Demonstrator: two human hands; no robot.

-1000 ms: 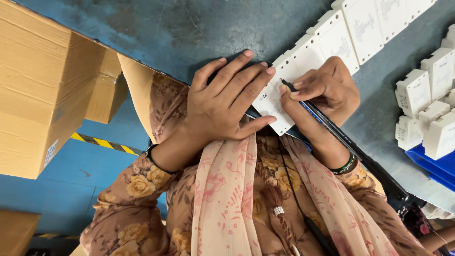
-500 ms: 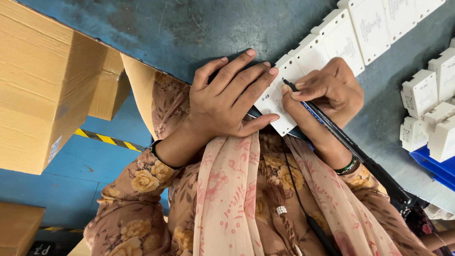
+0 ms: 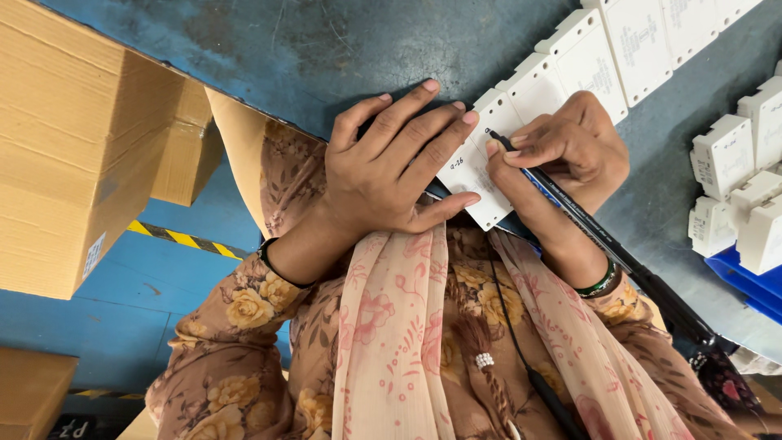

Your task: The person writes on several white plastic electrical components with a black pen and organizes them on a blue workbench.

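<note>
Boxes: two brown cardboard cartons stacked at far left, a third peeking in the bottom corner.
Left hand: fingers spread flat, pinning the nearest white module to the blue desk.
Right hand: fingers pinched tight on a black pen, tip on that module.
Progress: short mark already written; writing looks underway.
Count: about five modules in the row, more heaped right.
</note>
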